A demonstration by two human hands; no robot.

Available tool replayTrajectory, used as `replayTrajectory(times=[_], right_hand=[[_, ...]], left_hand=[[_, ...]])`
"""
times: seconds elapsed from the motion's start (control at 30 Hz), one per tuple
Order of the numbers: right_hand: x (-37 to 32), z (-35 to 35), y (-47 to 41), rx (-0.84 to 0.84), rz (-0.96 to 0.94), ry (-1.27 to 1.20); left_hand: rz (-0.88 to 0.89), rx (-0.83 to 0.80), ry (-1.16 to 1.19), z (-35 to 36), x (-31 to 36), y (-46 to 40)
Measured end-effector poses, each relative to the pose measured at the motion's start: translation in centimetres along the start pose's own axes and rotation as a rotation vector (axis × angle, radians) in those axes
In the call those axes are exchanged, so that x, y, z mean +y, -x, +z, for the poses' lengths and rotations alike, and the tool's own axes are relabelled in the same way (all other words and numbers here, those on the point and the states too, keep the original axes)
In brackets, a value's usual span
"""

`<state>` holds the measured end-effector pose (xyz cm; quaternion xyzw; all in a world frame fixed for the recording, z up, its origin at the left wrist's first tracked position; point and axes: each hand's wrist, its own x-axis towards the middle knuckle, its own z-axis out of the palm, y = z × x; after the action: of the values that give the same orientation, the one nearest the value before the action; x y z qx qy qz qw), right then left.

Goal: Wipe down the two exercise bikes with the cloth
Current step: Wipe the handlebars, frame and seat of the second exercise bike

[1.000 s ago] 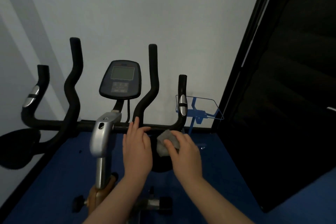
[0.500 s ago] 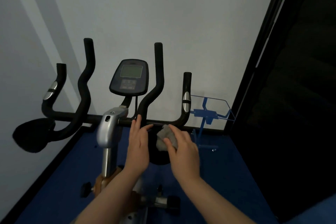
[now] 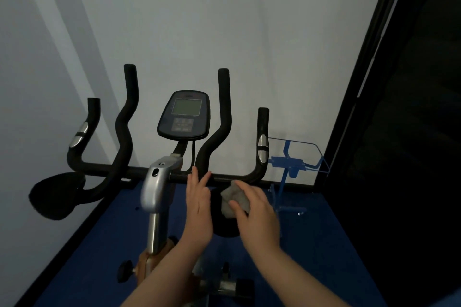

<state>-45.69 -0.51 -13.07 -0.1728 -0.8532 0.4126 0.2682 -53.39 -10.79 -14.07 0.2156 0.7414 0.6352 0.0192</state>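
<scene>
An exercise bike stands before me with a black handlebar (image 3: 224, 178), a console (image 3: 185, 114) and a silver stem (image 3: 157, 187). My left hand (image 3: 198, 203) lies with straight fingers against the crossbar, just right of the stem. My right hand (image 3: 257, 217) grips a crumpled grey cloth (image 3: 233, 200) right below the crossbar's right stretch, near the bend of the right grip (image 3: 262, 142). Whether the cloth touches the bar I cannot tell. Only one bike is in view.
A white wall rises behind the bike. A blue metal rack (image 3: 289, 167) stands at the right on the blue floor (image 3: 324, 244). A dark doorway with a black frame (image 3: 361, 70) fills the right side. The bike's shadow falls on the wall at left.
My view has swung left, shifting the bike rightward in frame. Both hands stay at the crossbar; the right hand with the cloth has edged up slightly toward the bar.
</scene>
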Motion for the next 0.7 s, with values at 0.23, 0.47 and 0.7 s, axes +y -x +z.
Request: replayTrajectory(times=[0.23, 0.47, 0.7], right_hand=[[-0.9, -0.5, -1.2, 0.013, 0.145, -0.204], [-1.5, 1.5, 1.0, 0.27, 0.166, -0.318], [-1.3, 0.3, -0.6, 0.066, 0.188, -0.32]], left_hand=[[-0.002, -0.046, -0.042, -0.5, -0.2, -0.1], [0.023, -0.036, -0.019, -0.4, -0.2, 0.0], [0.003, -0.02, 0.027, -0.4, 0.2, 0.1]])
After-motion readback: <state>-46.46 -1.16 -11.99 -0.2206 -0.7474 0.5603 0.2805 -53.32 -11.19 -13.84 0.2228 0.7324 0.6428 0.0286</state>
